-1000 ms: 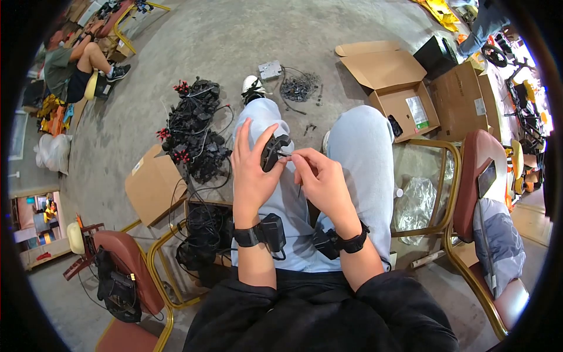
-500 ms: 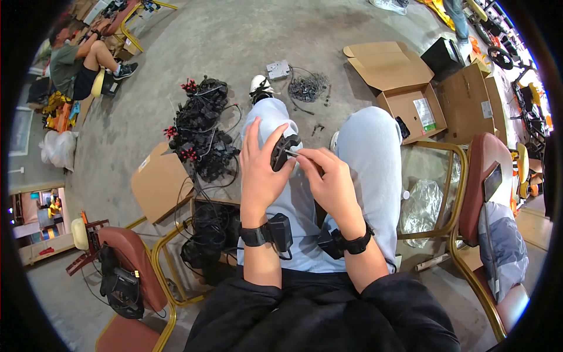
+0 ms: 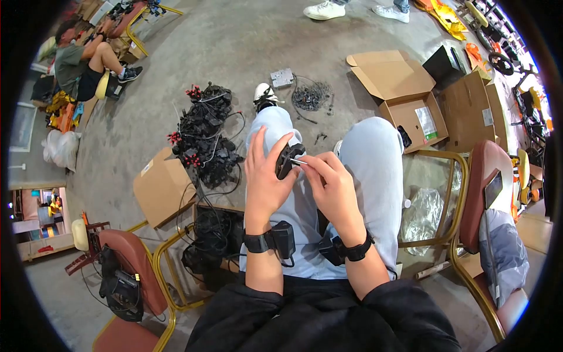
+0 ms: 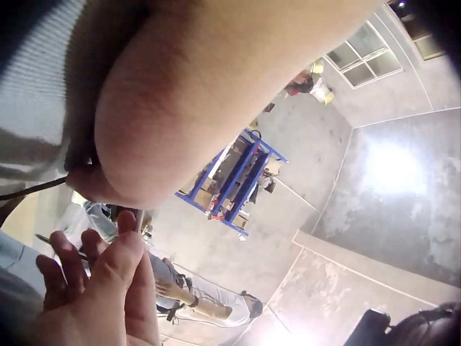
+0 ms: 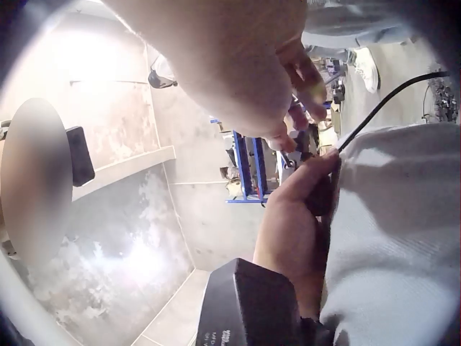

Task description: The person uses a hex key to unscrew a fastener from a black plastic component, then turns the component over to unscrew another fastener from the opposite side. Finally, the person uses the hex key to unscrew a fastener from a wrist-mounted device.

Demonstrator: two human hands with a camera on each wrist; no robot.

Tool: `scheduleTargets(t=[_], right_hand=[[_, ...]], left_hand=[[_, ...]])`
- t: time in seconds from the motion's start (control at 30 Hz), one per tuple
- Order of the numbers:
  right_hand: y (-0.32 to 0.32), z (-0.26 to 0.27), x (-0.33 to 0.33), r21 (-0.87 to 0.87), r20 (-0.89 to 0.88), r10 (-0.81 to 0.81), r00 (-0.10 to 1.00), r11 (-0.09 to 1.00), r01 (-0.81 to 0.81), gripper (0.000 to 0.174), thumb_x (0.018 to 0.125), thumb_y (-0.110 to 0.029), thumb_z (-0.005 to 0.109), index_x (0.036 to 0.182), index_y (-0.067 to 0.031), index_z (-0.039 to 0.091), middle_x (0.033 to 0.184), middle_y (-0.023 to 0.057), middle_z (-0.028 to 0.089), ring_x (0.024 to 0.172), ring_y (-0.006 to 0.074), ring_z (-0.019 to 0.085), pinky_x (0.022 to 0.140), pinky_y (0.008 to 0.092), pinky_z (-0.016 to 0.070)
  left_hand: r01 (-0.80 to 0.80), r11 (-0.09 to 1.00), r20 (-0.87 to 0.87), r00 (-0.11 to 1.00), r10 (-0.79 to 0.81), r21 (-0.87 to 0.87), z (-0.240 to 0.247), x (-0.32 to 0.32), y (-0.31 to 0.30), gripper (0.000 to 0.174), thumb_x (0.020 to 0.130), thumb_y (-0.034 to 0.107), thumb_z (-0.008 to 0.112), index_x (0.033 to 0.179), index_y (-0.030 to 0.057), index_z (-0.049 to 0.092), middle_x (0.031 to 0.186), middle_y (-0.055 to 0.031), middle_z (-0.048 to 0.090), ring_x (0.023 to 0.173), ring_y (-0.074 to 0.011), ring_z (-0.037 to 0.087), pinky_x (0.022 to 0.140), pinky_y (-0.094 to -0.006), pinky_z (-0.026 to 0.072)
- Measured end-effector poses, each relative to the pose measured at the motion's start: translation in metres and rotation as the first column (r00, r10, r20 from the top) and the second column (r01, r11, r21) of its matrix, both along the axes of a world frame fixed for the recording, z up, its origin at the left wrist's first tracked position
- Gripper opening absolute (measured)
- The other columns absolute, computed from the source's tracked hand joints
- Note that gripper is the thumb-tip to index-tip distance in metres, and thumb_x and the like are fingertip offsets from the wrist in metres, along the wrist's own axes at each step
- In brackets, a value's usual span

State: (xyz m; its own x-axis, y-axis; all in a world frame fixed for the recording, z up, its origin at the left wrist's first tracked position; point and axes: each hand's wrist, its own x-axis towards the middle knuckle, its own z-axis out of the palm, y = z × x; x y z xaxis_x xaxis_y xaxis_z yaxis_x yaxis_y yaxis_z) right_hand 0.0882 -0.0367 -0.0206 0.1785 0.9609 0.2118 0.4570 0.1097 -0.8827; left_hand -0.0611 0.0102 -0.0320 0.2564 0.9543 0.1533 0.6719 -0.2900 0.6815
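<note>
My left hand [image 3: 267,188] holds a small black plastic part [image 3: 287,159] over the left knee, thumb on the near side, other fingers raised and spread. From the right, my right hand [image 3: 335,186] pinches a thin silver rod [image 3: 299,162] between thumb and index finger, its far end right at the black part. A second thin dark rod [image 4: 43,237] pokes out behind the right hand's curled fingers in the left wrist view. A black cable [image 5: 389,104] runs up from beside the left hand in the right wrist view. The left palm hides much of the part.
Black parts with red connectors [image 3: 205,138] lie heaped on the floor at left, beside a cardboard flap [image 3: 161,186]. Ahead are a grey metal block [image 3: 282,77] and small dark pieces [image 3: 312,95]. An open cardboard box [image 3: 413,114] stands right; chairs [image 3: 492,182] flank me.
White shoes of a passing person have come in at the top. The head view has shifted slightly. Both hands keep their hold, the rod staying at the black part.
</note>
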Motion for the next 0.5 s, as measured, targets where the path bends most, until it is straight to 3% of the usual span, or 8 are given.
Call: scheduleTargets(t=[0.1,0.2,0.33,0.4,0.5], right_hand=[[0.0009,-0.0013,0.0009,0.073,0.042,0.014,0.999,0.997,-0.017,0.017,0.089,-0.003,0.069,0.106,-0.0030,0.071,0.099,0.0133,0.062,0.082,0.0289,0.066,0.071,0.0372,0.0534],[0.0002,0.0007,0.0007,0.033,-0.036,0.023,0.999,0.999,-0.022,0.022,0.086,0.002,0.068,0.107,-0.0031,0.072,0.103,0.0139,0.061,0.087,0.0300,0.066,0.076,0.0381,0.0541],[0.0000,-0.0024,0.0030,0.043,-0.002,0.041,0.999,0.998,-0.041,0.026,0.084,0.005,0.067,0.108,-0.0034,0.072,0.107,0.0139,0.061,0.091,0.0305,0.067,0.079,0.0384,0.0542],[-0.0001,-0.0042,0.0042,0.124,0.178,0.029,0.984,0.991,-0.052,0.029,0.082,0.007,0.066,0.108,-0.0037,0.072,0.113,0.0145,0.060,0.094,0.0306,0.066,0.080,0.0384,0.0544],[0.0012,-0.0024,0.0039,0.154,0.179,0.014,0.984,0.987,-0.042,0.025,0.085,0.005,0.066,0.108,-0.0040,0.072,0.106,0.0138,0.063,0.089,0.0318,0.067,0.078,0.0370,0.0548]], left_hand=[[-0.001,1.000,0.002,1.000,0.001,-0.025,0.0014,0.0006,-0.0006,0.072,0.075,0.015,0.077,0.141,0.0288,0.055,0.157,-0.0171,0.031,0.145,-0.0410,0.029,0.115,-0.0517,0.0268],[-0.001,1.000,-0.013,1.000,0.001,-0.028,0.0013,0.0008,-0.0014,0.072,0.075,0.015,0.076,0.142,0.0293,0.054,0.157,-0.0169,0.030,0.145,-0.0410,0.028,0.115,-0.0519,0.0260],[0.002,0.999,0.004,1.000,-0.002,-0.039,0.0007,0.0004,-0.0012,0.071,0.076,0.014,0.075,0.142,0.0304,0.054,0.158,-0.0165,0.029,0.145,-0.0413,0.028,0.116,-0.0515,0.0249],[-0.001,0.999,0.009,1.000,0.001,-0.051,0.0009,0.0008,-0.0013,0.071,0.076,0.014,0.075,0.142,0.0307,0.054,0.158,-0.0164,0.029,0.145,-0.0416,0.028,0.116,-0.0516,0.0248],[-0.001,0.999,-0.001,1.000,0.001,-0.047,0.0019,0.0007,-0.0012,0.071,0.076,0.014,0.075,0.142,0.0310,0.054,0.158,-0.0165,0.029,0.144,-0.0419,0.029,0.116,-0.0514,0.0249]])
